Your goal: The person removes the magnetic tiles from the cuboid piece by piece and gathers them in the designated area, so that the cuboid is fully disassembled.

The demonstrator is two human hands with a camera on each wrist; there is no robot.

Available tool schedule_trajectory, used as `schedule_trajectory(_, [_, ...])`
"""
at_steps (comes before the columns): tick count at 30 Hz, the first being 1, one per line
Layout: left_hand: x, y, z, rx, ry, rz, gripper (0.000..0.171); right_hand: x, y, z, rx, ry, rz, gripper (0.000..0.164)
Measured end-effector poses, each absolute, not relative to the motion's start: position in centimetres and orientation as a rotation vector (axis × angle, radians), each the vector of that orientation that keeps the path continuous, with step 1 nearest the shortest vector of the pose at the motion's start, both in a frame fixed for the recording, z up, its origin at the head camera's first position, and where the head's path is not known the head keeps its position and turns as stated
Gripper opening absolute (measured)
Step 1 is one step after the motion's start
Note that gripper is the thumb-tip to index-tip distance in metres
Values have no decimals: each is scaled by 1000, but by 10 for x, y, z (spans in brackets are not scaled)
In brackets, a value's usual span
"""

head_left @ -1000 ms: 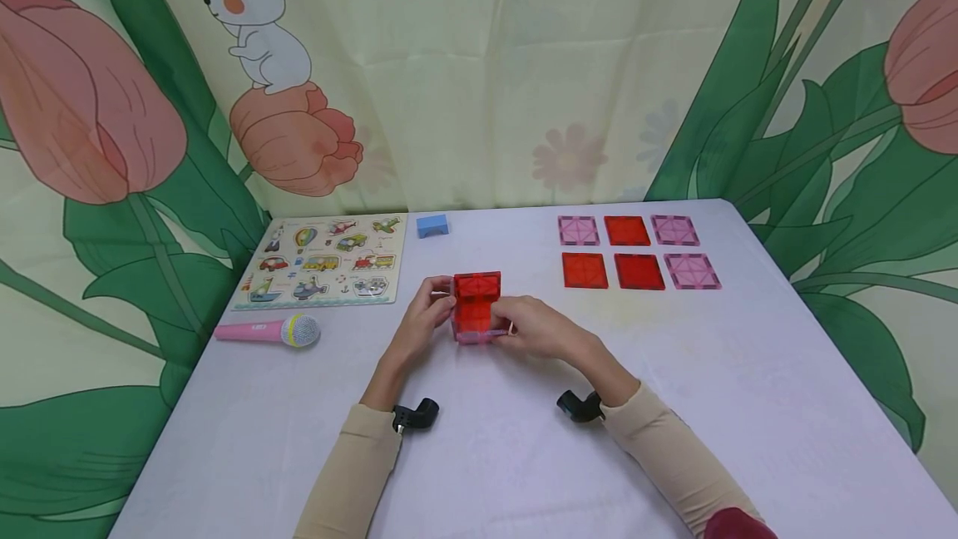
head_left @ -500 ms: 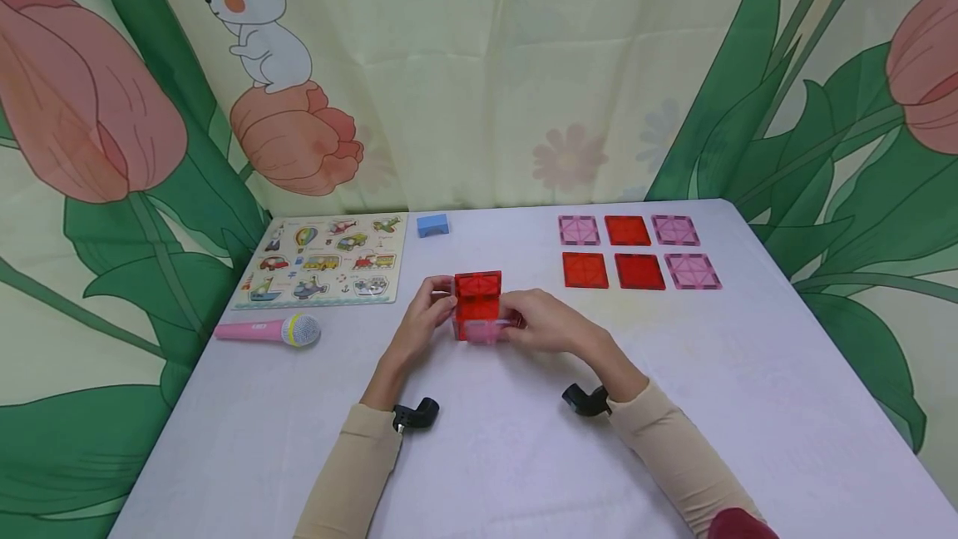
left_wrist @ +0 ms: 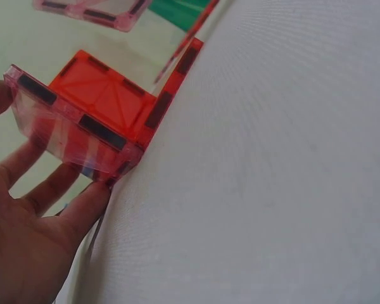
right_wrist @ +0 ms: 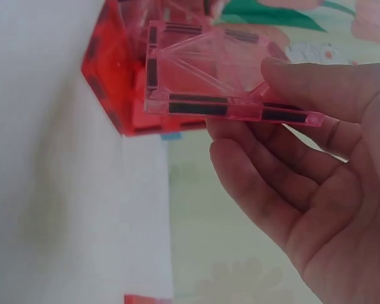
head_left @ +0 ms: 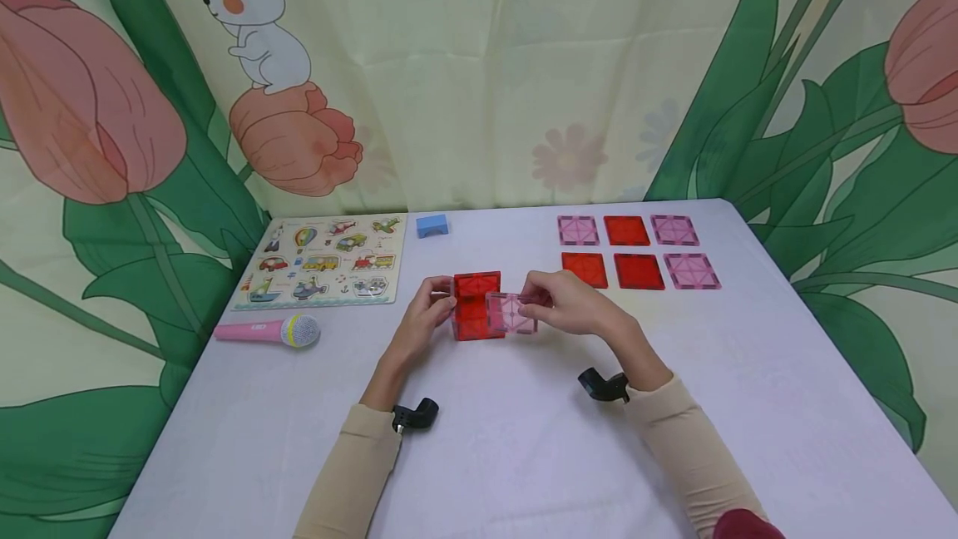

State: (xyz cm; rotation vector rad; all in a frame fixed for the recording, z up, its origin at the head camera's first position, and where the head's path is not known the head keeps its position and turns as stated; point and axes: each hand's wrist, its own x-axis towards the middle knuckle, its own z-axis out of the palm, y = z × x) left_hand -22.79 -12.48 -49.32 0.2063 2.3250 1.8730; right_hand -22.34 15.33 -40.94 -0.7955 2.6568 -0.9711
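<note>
In the head view, a red magnetic tile (head_left: 479, 328) lies flat at mid-table with another red tile (head_left: 477, 283) standing along its back edge. My left hand (head_left: 419, 318) grips the structure's left side; the left wrist view shows an upright pink tile (left_wrist: 63, 120) between its thumb and fingers. A second pink magnetic tile (head_left: 505, 314) is pinched by my right hand (head_left: 572, 306), tilted near the structure's right side. The right wrist view shows the thumb on top of this tile (right_wrist: 202, 66) and fingers beneath. Whether it touches the red tiles, I cannot tell.
Two rows of flat red and pink tiles (head_left: 639, 271) lie at the back right. A picture puzzle board (head_left: 337, 264) is at the back left, a pink toy microphone (head_left: 258, 331) in front of it. Near the back edge sits a blue block (head_left: 432, 226).
My right hand has moved the pink tile from the structure's front edge to its right side, turning it so its face shows. The left hand keeps its place.
</note>
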Motion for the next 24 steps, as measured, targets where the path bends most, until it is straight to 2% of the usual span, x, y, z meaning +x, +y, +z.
schedule_trajectory(10, [-228, -125, -496, 221, 2357, 1885, 41, -233, 179, -404, -639, 2696, -1007, 18])
schedule_trajectory(24, [-229, -125, -498, 227, 2362, 1887, 41, -245, 199, -422, -512, 2687, -1051, 27])
